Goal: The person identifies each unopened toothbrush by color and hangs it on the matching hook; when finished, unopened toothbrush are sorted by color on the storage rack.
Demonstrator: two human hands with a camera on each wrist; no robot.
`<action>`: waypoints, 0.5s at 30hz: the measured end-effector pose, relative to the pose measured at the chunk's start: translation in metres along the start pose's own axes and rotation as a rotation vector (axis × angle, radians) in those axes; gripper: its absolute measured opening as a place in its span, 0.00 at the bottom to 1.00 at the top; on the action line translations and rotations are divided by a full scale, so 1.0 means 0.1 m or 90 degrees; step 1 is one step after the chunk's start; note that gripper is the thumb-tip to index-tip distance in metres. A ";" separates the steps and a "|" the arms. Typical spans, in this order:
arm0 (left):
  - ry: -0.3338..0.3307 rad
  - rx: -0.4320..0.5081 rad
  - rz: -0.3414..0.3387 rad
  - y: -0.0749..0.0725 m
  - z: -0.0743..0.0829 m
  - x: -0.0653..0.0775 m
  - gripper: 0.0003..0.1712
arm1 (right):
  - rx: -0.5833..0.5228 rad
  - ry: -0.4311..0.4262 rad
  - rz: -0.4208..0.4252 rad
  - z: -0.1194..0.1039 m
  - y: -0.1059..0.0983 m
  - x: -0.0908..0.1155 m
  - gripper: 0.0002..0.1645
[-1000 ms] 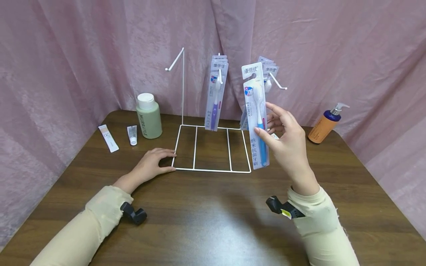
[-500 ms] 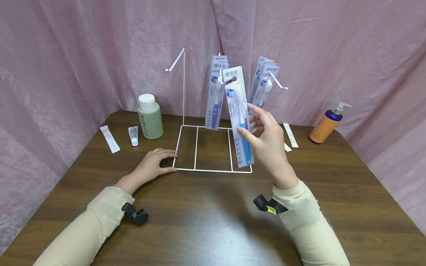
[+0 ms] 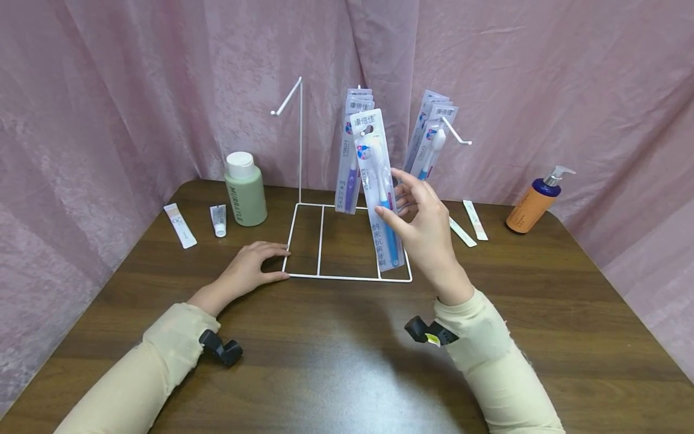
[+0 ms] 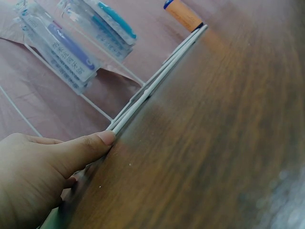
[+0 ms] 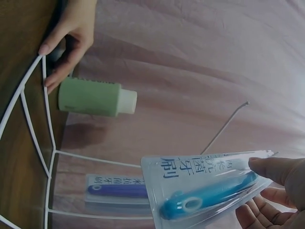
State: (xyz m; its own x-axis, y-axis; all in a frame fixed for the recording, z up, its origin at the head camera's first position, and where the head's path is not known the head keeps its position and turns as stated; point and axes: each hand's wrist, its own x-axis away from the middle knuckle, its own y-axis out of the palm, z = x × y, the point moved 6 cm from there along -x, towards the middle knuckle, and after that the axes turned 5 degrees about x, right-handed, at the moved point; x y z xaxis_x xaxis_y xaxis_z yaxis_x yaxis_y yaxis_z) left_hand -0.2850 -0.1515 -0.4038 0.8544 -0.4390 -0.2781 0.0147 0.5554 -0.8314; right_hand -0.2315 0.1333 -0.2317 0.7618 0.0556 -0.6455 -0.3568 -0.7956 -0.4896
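Note:
My right hand [image 3: 425, 232] grips a packaged toothbrush [image 3: 379, 187] with a blue handle, thumb on the front, fingers behind. The pack is upright, tilted a little. Its hanging hole is right at the tip of the middle hook [image 3: 362, 134] of a white wire display rack [image 3: 347, 278]. Behind it, purple toothbrush packs [image 3: 347, 157] hang on that hook, partly hidden. Blue toothbrush packs [image 3: 428, 138] hang from the right hook; the left hook [image 3: 286, 96] is bare. My left hand [image 3: 244, 271] rests at the rack base's front left corner, thumb [image 4: 102, 140] and fingertips touching the wire.
A green bottle [image 3: 246, 196], a small tube [image 3: 218, 220] and a flat sachet [image 3: 181, 226] are left of the rack. To its right lie two slim sachets [image 3: 475, 220], with an orange pump bottle [image 3: 534, 205] farther out. A pink curtain [image 3: 499, 78] hangs behind the table.
My right hand has carried the blue toothbrush pack leftward, from before the right hook to the middle hook's tip. My left hand has stayed at the rack corner.

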 end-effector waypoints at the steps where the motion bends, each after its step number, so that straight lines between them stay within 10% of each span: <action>1: 0.001 -0.001 0.000 0.00 0.00 0.00 0.30 | 0.001 0.000 -0.002 0.00 0.02 0.00 0.36; 15: -0.001 -0.007 0.003 0.01 -0.01 0.00 0.30 | -0.018 0.050 -0.004 0.17 0.30 -0.14 0.31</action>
State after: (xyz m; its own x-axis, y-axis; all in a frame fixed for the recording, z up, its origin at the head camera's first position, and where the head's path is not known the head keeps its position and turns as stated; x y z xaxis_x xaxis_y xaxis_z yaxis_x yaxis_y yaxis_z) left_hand -0.2859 -0.1518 -0.4052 0.8549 -0.4354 -0.2821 0.0048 0.5504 -0.8349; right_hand -0.2623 0.1193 -0.2469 0.8044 0.0136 -0.5940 -0.3378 -0.8119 -0.4761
